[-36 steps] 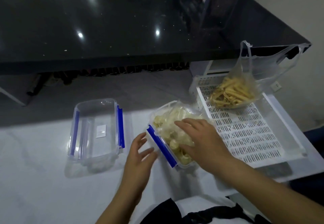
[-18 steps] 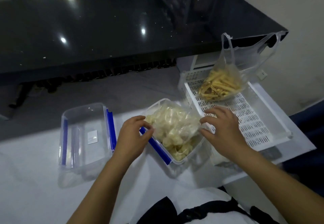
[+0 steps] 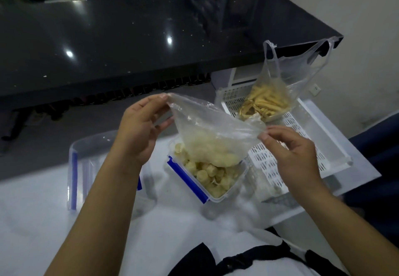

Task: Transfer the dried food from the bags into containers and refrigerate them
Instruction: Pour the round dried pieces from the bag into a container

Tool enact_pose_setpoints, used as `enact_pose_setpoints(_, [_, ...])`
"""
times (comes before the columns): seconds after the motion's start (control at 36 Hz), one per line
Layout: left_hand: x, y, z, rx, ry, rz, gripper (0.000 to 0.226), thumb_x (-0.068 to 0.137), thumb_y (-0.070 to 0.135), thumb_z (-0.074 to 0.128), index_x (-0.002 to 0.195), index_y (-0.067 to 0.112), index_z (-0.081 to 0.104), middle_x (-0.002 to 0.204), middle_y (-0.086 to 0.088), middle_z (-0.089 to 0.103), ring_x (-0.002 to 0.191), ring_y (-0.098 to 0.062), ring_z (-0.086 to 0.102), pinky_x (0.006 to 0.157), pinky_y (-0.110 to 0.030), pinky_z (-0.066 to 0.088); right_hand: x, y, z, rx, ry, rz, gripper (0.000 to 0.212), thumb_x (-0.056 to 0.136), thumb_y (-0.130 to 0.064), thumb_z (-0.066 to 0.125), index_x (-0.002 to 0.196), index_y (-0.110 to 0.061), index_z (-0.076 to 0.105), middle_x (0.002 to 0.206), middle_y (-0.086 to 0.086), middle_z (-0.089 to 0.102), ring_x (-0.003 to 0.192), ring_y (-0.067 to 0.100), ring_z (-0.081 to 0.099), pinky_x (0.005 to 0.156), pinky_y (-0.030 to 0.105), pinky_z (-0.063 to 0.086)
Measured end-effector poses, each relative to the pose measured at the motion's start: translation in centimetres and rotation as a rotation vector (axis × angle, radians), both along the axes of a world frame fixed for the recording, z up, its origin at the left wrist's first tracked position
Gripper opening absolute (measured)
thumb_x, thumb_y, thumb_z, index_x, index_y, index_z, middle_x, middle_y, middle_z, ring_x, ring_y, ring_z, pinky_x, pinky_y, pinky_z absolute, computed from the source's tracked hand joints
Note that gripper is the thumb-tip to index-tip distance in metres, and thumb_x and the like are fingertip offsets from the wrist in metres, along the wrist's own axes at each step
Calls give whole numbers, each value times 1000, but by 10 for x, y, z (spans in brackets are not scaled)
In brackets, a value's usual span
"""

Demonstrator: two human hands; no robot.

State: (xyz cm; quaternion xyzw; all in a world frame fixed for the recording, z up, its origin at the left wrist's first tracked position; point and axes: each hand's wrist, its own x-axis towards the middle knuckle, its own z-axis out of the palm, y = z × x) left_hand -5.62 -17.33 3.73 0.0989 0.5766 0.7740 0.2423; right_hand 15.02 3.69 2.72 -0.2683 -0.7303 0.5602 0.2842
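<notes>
Left hand point(image 3: 138, 133) and right hand point(image 3: 291, 152) each pinched a bag point(image 3: 211, 133) corner, raised, apparently upended, over the container point(image 3: 207, 174); earlier it lay inside.

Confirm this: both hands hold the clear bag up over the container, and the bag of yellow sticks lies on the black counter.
Not the counter. The head view shows the bag of yellow sticks in the white slotted tray. Left hand and right hand do hold the clear bag over the container.

Container point(image 3: 228, 191): clear, blue clips, pale cream pieces. Bag point(image 3: 216, 133): clear. Tray point(image 3: 313, 128): white, slotted. Bench point(image 3: 32, 221): white. Counter point(image 3: 129, 38): glossy black, speckled.
</notes>
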Motion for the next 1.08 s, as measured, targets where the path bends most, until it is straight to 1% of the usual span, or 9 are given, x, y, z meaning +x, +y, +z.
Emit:
enact_pose_setpoints(0.17, [2,7,-43,-459,167,-12,29,106,29,41,114,42,66,130,12,62,124,-14,54,105,-38,41,23,-31,-8,-353,-258,28,42,82,-42,76,119,-52,58,126,-16,59,113,9,62,94,43,54])
enact_pose_setpoints(0.31, [0,7,-81,-639,86,-139,37,107,37,35,137,36,56,147,12,48,129,-10,43,102,-32,32,37,-49,-10,-854,-369,111,82,52,-61,83,126,-43,52,142,-5,52,124,24,56,100,53,49])
enact_pose_setpoints(0.44, [8,6,-84,-653,20,-199,52,100,56,34,146,37,45,152,9,46,130,-17,51,114,-50,37,17,-52,-12,-956,-430,130,90,64,-62,64,147,-37,40,158,3,34,137,31,42,111,59,35])
enact_pose_setpoints(0.56, [32,-10,-80,-668,32,-163,47,102,56,36,147,45,37,155,5,42,134,-23,46,110,-48,41,6,-50,-18,-929,-396,136,74,69,-69,60,134,-34,54,140,1,54,116,27,59,107,57,40])
enact_pose_setpoints(0.67, [82,-39,-74,-631,-56,-120,51,97,56,51,143,59,30,138,18,40,122,-21,47,97,-44,41,3,-51,-19,-848,-344,153,38,67,-80,53,92,-55,65,119,-10,61,100,14,61,93,47,48])
enact_pose_setpoints(0.78, [137,-58,-73,-541,-142,-30,72,90,42,68,146,59,26,153,17,34,128,-9,38,98,-35,34,3,-42,-31,-757,-350,165,84,62,-89,45,134,-46,50,150,2,47,134,29,46,111,57,32])
enact_pose_setpoints(0.86, [162,-64,-75,-514,-138,-12,81,88,23,71,145,59,27,156,15,35,124,6,38,97,-26,34,-2,-37,-32,-704,-382,227,104,57,-91,46,149,-44,36,151,3,46,128,26,47,101,49,35])
enact_pose_setpoints(0.97, [162,-74,-73,-540,-54,14,86,83,33,79,131,75,21,131,40,39,119,11,46,91,-22,40,-4,-30,-36,-581,-452,335,91,64,-81,64,145,-43,42,147,-7,48,127,24,49,102,45,38])
enact_pose_setpoints(1.08, [149,-83,-65,-658,146,72,93,76,46,83,139,71,19,141,31,33,128,-3,38,98,-29,36,-9,-17,-38,-339,-434,342,63,77,-41,80,134,-42,54,140,-9,53,119,8,55,88,29,47])
